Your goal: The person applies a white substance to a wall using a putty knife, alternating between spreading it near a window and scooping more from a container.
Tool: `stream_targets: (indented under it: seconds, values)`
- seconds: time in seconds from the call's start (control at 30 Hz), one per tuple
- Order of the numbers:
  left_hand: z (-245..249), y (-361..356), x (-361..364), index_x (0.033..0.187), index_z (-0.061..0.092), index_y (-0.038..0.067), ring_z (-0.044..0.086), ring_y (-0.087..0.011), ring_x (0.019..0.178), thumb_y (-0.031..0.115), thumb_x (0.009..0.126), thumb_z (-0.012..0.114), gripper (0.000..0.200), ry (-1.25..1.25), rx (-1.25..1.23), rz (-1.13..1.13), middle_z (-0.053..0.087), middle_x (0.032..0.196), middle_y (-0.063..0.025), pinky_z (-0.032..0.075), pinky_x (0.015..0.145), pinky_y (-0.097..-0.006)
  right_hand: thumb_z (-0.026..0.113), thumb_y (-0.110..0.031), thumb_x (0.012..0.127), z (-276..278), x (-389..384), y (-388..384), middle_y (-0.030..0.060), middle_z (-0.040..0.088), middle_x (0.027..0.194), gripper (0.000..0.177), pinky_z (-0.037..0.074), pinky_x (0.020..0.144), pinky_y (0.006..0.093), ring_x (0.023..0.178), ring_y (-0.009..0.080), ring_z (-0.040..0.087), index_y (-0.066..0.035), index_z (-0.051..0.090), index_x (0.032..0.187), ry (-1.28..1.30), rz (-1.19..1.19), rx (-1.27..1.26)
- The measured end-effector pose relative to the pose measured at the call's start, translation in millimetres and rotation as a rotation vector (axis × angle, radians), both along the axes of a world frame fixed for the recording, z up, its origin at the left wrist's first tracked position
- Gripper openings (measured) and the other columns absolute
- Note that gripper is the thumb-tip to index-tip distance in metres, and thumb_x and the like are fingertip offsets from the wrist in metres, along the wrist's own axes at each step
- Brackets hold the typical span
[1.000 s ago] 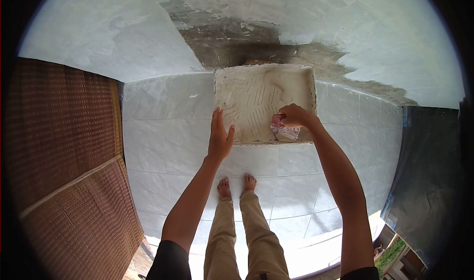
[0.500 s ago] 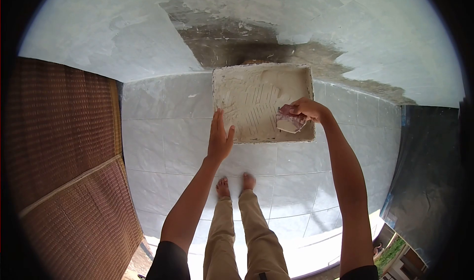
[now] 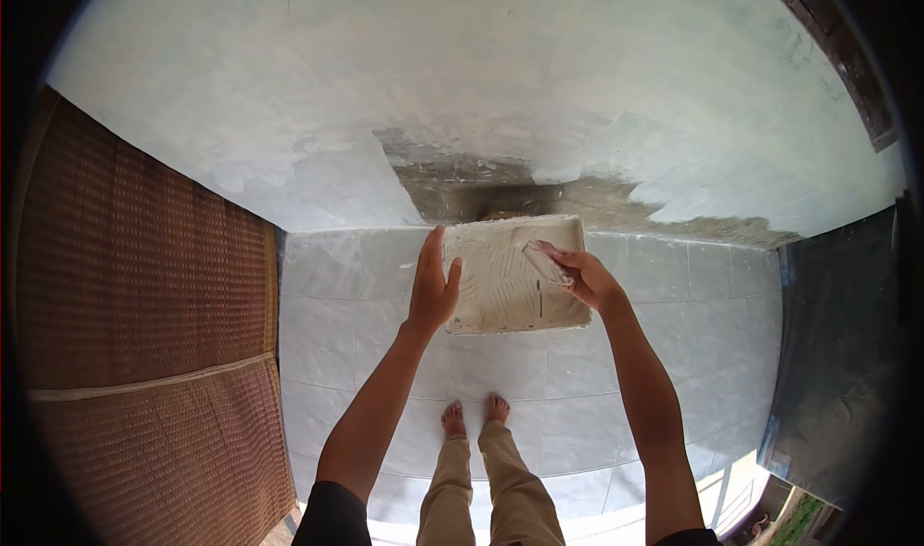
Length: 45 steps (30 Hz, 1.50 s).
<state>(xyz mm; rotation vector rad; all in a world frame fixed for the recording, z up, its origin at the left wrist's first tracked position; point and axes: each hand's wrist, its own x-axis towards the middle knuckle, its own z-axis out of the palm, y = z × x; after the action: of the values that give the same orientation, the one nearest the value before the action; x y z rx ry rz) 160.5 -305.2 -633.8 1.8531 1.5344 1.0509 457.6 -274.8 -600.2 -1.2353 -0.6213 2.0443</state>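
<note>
A rectangular paint tray [image 3: 520,330], coated with pale putty and showing slotted ridges, is in front of me near the foot of the wall. My left hand [image 3: 436,281] lies along its left rim, fingers stretched and thumb apart. In my right hand [image 3: 587,279] is a small flat putty spreader [image 3: 549,263], gripped between thumb and fingers and smeared with putty. It is tilted over the right half of the tray, above the putty [image 3: 500,277].
Ahead rises a whitish wall [image 3: 318,84] with a bare grey-brown patch [image 3: 462,185] low down. Grey floor tiles [image 3: 385,354] lie below, with my bare feet [image 3: 476,413] on them. A woven brown mat [image 3: 164,257] borders the left, a dark sheet [image 3: 837,344] the right.
The view has tipped upward, showing more wall. My right hand has turned the spreader from its broad face to a narrow, tilted angle. My left hand stays by the rim.
</note>
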Motion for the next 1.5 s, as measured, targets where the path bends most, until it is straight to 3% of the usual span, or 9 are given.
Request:
stream_targets:
  seconds: [0.13,0.4,0.63,0.77,1.03,1.33,1.4,1.43,1.5]
  values:
    - [88,29,-11,0.153,0.028,-0.002,0.032,-0.0355,0.146,0.019,0.104,0.049,0.057,-0.005,0.162,0.006,0.035,0.156,-0.0228,0.026,0.120,-0.0443,0.051,-0.015,0.104,65,-11,15,0.0102,0.065,0.123,0.036,0.054,0.093,0.0296,0.107,0.0157,0.066,0.008,0.055,0.131,0.231,-0.009,0.161]
    - [293,61,-20,0.154,0.026,-0.003,0.030,-0.0348,0.148,0.019,0.105,0.048,0.058,0.014,0.472,0.013,0.033,0.158,-0.0218,0.024,0.121,-0.0444,0.057,-0.013,0.101,245,-33,48,0.0107,0.065,0.122,0.039,0.056,0.092,0.0288,0.105,0.0167,0.067,0.006,0.051,0.135,0.559,0.019,0.487]
    - [455,68,-25,0.156,0.022,-0.001,0.029,-0.0372,0.148,0.013,0.103,0.049,0.061,0.030,0.711,0.029,0.029,0.159,-0.0236,0.026,0.120,-0.0455,0.060,-0.013,0.099,413,-48,58,0.0087,0.063,0.126,0.040,0.053,0.100,0.0316,0.113,0.0164,0.064,0.002,0.051,0.135,0.448,-0.152,0.705]
    - [526,61,-30,0.157,0.021,0.000,0.028,-0.0369,0.149,0.015,0.104,0.047,0.060,0.032,0.815,0.033,0.028,0.160,-0.0227,0.026,0.120,-0.0457,0.059,-0.014,0.101,495,-59,55,0.0027,0.064,0.126,0.037,0.053,0.100,0.0325,0.115,0.0158,0.063,-0.007,0.052,0.137,0.432,-0.221,0.789]
    - [610,78,-63,0.157,0.021,0.000,0.028,-0.0358,0.149,0.017,0.106,0.045,0.059,0.046,0.948,0.070,0.028,0.160,-0.0207,0.027,0.120,-0.0456,0.054,-0.011,0.103,604,-99,76,0.0026,0.064,0.126,0.031,0.053,0.098,0.0337,0.115,0.0153,0.062,-0.007,0.056,0.134,0.354,-0.331,1.037]
    - [647,170,-130,0.157,0.021,0.001,0.027,-0.0354,0.149,0.018,0.105,0.046,0.060,0.092,1.064,0.073,0.028,0.160,-0.0198,0.027,0.120,-0.0461,0.053,-0.011,0.103,660,-141,156,0.0045,0.067,0.120,0.031,0.048,0.098,0.0305,0.109,0.0128,0.063,-0.003,0.061,0.132,0.107,-0.595,1.426]
    - [653,192,-138,0.157,0.020,0.001,0.027,-0.0355,0.149,0.017,0.104,0.046,0.061,0.093,1.080,0.062,0.028,0.161,-0.0195,0.027,0.120,-0.0462,0.050,-0.011,0.104,666,-148,169,0.0080,0.069,0.120,0.031,0.047,0.099,0.0317,0.108,0.0137,0.063,-0.001,0.062,0.131,-0.208,-0.715,1.654]
    - [655,202,-141,0.157,0.020,0.000,0.027,-0.0355,0.149,0.015,0.104,0.047,0.061,0.102,1.086,0.060,0.027,0.161,-0.0192,0.026,0.120,-0.0462,0.050,-0.011,0.104,666,-150,173,0.0080,0.069,0.120,0.031,0.047,0.099,0.0317,0.108,0.0137,0.063,-0.001,0.062,0.131,-0.216,-0.725,1.658]
    - [659,222,-146,0.157,0.020,0.000,0.027,-0.0357,0.149,0.014,0.103,0.047,0.062,0.121,1.123,0.052,0.027,0.161,-0.0189,0.026,0.120,-0.0470,0.049,-0.004,0.101,670,-161,159,0.0146,0.069,0.122,0.032,0.047,0.101,0.0331,0.113,0.0195,0.064,-0.001,0.062,0.130,-0.619,-0.790,1.717]
